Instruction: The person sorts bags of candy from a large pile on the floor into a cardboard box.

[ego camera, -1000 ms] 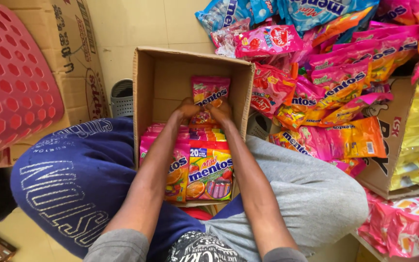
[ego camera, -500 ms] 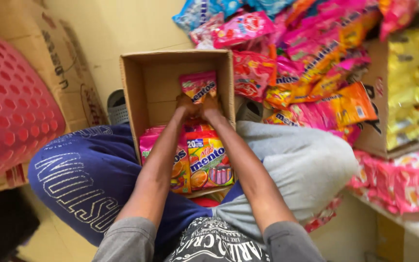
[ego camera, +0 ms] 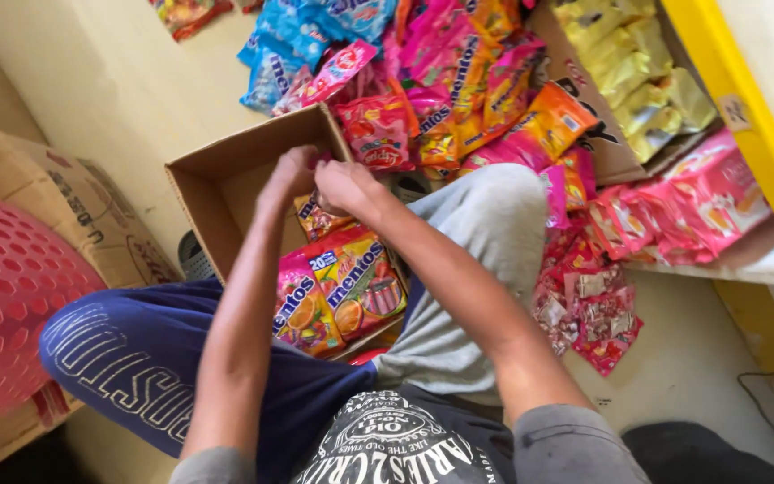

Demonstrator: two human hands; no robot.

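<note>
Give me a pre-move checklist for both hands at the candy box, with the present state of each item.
1. Left hand over the cardboard box: ok.
2. Right hand beside it, over the box: ok.
3. Firm grip on a candy bag: cannot tell, fingers curled and close together.
4. Candy bags standing inside the box: ok.
5. Box resting between the person's legs: ok.
6. Loose candy pile lying outside the box: ok.
</note>
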